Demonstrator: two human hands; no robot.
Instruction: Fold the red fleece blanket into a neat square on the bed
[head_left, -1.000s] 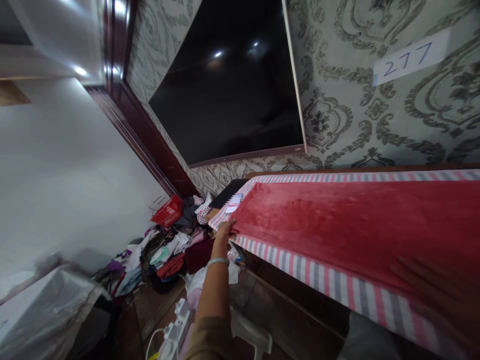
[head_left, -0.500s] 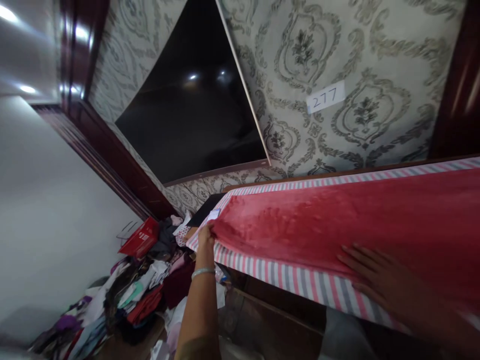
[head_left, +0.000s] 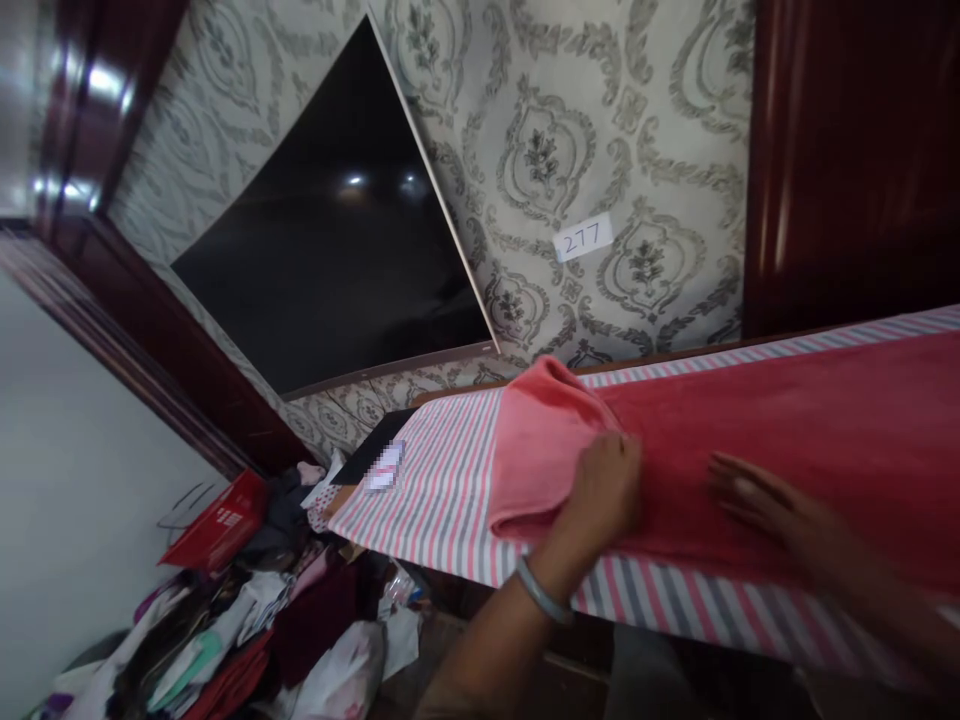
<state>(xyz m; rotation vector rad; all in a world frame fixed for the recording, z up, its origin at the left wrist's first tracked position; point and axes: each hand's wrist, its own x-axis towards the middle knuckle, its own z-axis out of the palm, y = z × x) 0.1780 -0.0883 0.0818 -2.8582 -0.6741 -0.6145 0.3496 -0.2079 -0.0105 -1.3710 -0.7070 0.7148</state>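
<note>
A long red plush cloth (head_left: 697,420) lies along a table on a pink, grey and white striped cover (head_left: 442,480). Its left end is folded over toward the right, showing a paler pink underside (head_left: 536,445). My left hand (head_left: 607,485), with a bangle at the wrist, is closed on the edge of that folded end, its fingertips partly hidden. Flat over the red cloth, to the right, is my right hand (head_left: 772,515) with its fingers stretched out, slightly blurred. The right end of the cloth runs out of view.
A card (head_left: 385,467) lies on the striped cover's left end. Behind the table are a patterned wall with a paper label (head_left: 583,238) and a large dark television (head_left: 352,230). Heaped clothes (head_left: 217,640) and a red basket (head_left: 217,520) are on the floor at left.
My left hand has carried the cloth's left end rightward, folding it over and uncovering the striped cover. My right hand still lies on the cloth. The view has turned right.
</note>
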